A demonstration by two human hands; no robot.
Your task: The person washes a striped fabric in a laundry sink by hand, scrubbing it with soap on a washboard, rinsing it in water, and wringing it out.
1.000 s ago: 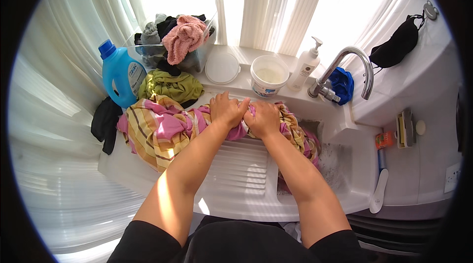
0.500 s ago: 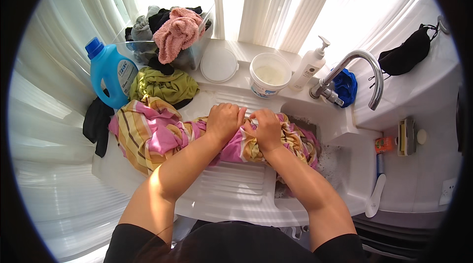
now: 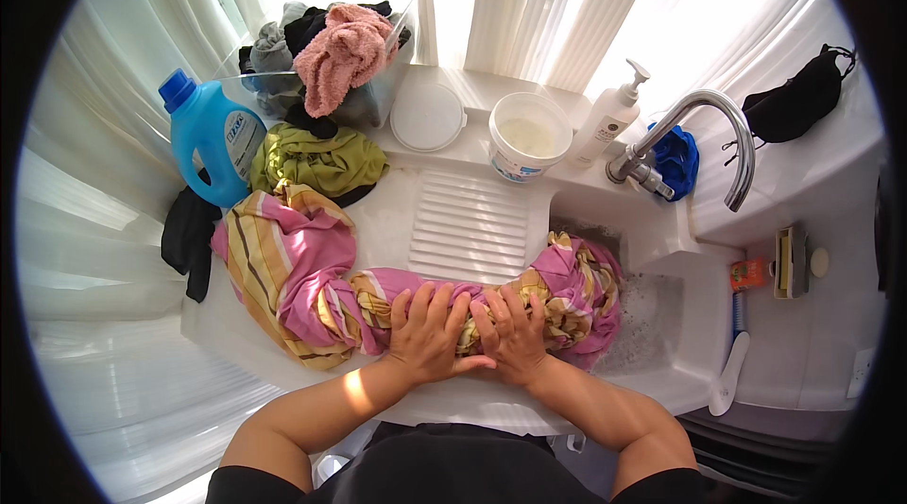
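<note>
On my screen, left hand (image 3: 423, 345) and right hand (image 3: 513, 341), fingers (image 3: 439, 306) spread, have drawn striped cloth (image 3: 373, 301) nearer, uncovering washboard ridges (image 3: 472, 221).

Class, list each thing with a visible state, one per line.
Striped cloth: bunched, partly over basin
Left hand: on cloth, fingers extended
Right hand: on cloth, fingers extended
White tub: open
Lid: off the tub
Blue bottle: capped, standing
Pump bottle: standing
Faucet: no flow visible
Clear bin: heaped with clothes
Green cloth: crumpled
Black mask: hanging
</note>
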